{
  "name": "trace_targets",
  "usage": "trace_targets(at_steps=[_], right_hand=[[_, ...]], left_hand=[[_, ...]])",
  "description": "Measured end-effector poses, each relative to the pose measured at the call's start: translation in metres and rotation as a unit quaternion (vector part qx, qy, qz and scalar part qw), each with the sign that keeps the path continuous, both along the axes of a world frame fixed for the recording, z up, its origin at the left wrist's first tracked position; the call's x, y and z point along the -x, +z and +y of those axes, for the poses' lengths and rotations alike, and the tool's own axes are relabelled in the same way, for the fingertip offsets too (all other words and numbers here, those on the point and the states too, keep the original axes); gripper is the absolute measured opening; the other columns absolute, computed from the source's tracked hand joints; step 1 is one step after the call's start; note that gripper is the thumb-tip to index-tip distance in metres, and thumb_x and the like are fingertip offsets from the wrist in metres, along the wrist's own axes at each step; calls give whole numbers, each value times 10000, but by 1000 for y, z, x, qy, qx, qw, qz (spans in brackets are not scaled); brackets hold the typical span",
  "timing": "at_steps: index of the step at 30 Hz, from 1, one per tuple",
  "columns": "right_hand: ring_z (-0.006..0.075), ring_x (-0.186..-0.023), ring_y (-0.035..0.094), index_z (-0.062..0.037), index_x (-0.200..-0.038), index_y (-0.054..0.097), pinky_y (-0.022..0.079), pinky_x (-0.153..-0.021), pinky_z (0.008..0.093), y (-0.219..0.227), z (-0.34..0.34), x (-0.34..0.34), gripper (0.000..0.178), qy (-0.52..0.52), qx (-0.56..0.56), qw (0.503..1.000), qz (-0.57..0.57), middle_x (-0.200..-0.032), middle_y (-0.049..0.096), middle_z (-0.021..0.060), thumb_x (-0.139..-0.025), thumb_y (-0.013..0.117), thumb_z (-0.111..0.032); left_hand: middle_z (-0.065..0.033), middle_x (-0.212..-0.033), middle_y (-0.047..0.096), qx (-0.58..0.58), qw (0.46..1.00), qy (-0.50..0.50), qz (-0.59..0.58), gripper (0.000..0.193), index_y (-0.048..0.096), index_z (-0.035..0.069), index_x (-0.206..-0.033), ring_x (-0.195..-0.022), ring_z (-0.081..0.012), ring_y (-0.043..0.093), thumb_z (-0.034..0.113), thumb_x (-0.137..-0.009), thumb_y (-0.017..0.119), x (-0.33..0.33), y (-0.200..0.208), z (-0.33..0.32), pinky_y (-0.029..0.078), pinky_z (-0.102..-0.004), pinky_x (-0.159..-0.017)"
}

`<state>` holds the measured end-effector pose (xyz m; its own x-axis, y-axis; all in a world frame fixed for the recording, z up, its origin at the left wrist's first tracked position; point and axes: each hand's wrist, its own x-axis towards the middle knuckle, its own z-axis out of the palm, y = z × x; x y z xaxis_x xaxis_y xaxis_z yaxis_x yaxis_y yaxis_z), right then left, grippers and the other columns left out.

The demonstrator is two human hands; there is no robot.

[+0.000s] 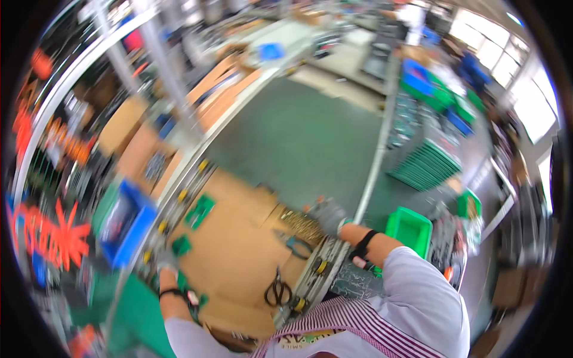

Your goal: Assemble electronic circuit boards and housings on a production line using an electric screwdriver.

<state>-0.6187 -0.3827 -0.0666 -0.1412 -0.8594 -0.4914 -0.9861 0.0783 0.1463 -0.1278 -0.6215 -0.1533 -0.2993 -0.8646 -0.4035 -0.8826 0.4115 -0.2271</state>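
A sheet of brown cardboard (239, 244) covers the bench in front of me. My right hand (327, 216), in a grey glove with bare fingertips, is over the right edge of the cardboard, beside a pile of small brass-coloured parts (300, 224). Motion blur hides whether its fingers hold anything. Near that pile lie pliers (298, 246), and closer to me, black-handled scissors (278, 292). At the cardboard's left edge is my left hand (166, 261), also gloved and smeared. Close to it lie green flat pieces (181, 245), with another green piece (200, 212) farther away.
Metal rails with yellow rollers (162, 227) flank the cardboard. A blue bin (138, 230) stands left of it. On the right are a green tray (409, 230) and a stack of green-edged panels (427, 160). Beyond the cardboard stretches a dark green surface (298, 137).
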Motion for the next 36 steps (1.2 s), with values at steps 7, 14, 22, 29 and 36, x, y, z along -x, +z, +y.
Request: trace_targets(at_steps=[7, 14, 22, 29, 36], right_hand=[[432, -1160, 323, -265, -1318, 237, 426, -839, 419, 8, 27, -70, 671, -88, 0, 993, -78, -1307, 237, 267, -742, 555, -133], [434, -1162, 320, -265, -1284, 325, 418, -852, 430, 12, 37, -80, 499, -126, 39, 983, -127, -1315, 235, 254, -818, 443, -133], [300, -916, 554, -174, -1111, 523, 439, -792, 378, 91, 74, -4, 412, -268, 199, 895, -295, -987, 583, 140, -743, 506, -358], [278, -744, 573, -108, -916, 555, 458, -646, 371, 163, 228, 229, 283, -464, 676, 572, -10, -784, 575, 118, -712, 614, -296], [314, -962, 538, -24, -1040, 555, 424, -787, 412, 170, 286, 333, 625, -639, 392, 661, -37, -988, 557, 226, -753, 448, -570]], left_hand=[[-179, -1184, 442, -85, 996, 29, 17, 767, 357, 47, -1212, -1050, -309, 481, 277, -573, 715, 31, 5, -44, 412, -363, -869], [-187, -991, 549, 13, 961, 149, 232, 560, 445, -10, -1061, -923, -296, 546, 139, -580, 689, 49, 82, 23, 451, -331, -778], [-96, -982, 517, -147, 650, 199, 719, 578, 338, 35, -1211, -818, -198, 540, 181, -719, 602, 65, 158, 68, 468, -331, -715], [-57, -1019, 518, -370, 592, 183, 692, 471, 396, 74, -1201, -815, -161, 513, 116, -769, 582, 206, 279, 197, 460, -288, -652], [-60, -1125, 478, -494, 582, 123, 634, 571, 354, 71, -1252, -945, -165, 485, 133, -737, 593, 302, 291, 289, 417, -276, -789]])
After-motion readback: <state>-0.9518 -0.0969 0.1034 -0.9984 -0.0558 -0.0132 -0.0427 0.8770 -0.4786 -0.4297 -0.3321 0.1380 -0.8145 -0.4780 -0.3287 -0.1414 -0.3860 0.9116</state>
